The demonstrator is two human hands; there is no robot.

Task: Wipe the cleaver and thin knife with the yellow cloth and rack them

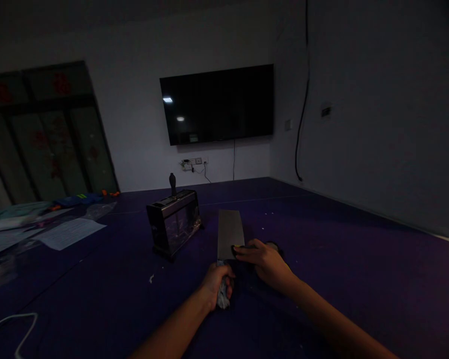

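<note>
My left hand [217,284] is closed around the grey, wrapped-looking handle [223,294] of a cleaver. The cleaver's broad, dull grey blade [230,232] points away from me, its flat face turned up. My right hand [264,259] is closed on a dark object with a yellow edge [236,249], its fingertips at the blade's lower right part. Most of that object lies hidden under the hand, so its kind is unclear. Left of the blade stands a black knife block [177,224] with clear sides, and a dark handle [172,183] rises from its top.
The purple surface [340,269] bears small white scraps [151,279]. Paper sheets [73,233] and clear plastic lie at the left, with a white cable [26,324] nearer me. A television [220,104] hangs on the far wall; a black cable [302,119] runs down the right wall.
</note>
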